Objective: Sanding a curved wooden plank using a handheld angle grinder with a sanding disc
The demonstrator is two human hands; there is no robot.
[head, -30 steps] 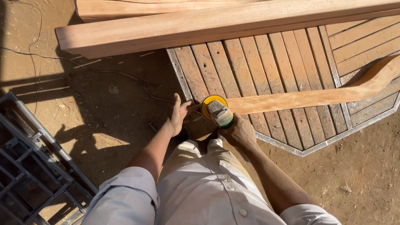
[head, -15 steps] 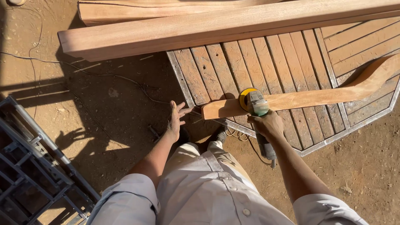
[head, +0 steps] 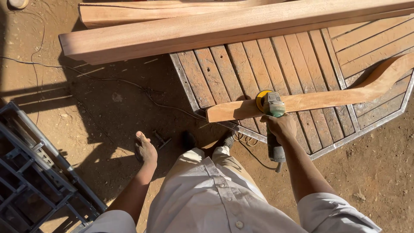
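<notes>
Outdoor woodworking yard, bare dirt ground [head: 99, 112] in hard sunlight. Long sawn timber beams [head: 224, 30] lie across it, next to a slatted wooden panel in a metal frame [head: 276, 60]. Curved wooden workpiece [head: 327, 97] on top, angle grinder [head: 271, 118] with its power cord [head: 108, 80] trailing over the soil. Dark metal rack [head: 34, 172] at left.

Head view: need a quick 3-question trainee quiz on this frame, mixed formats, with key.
1. True or false: the left hand rests on the curved plank.
2. Which hand grips the grinder? A left, B right, C both.
3. Fill in: the plank lies across a slatted wooden ___.

Key:
1. False; it hangs free over the dirt.
2. B; the right hand holds it, with the yellow disc at the plank's edge.
3. Panel.
</notes>
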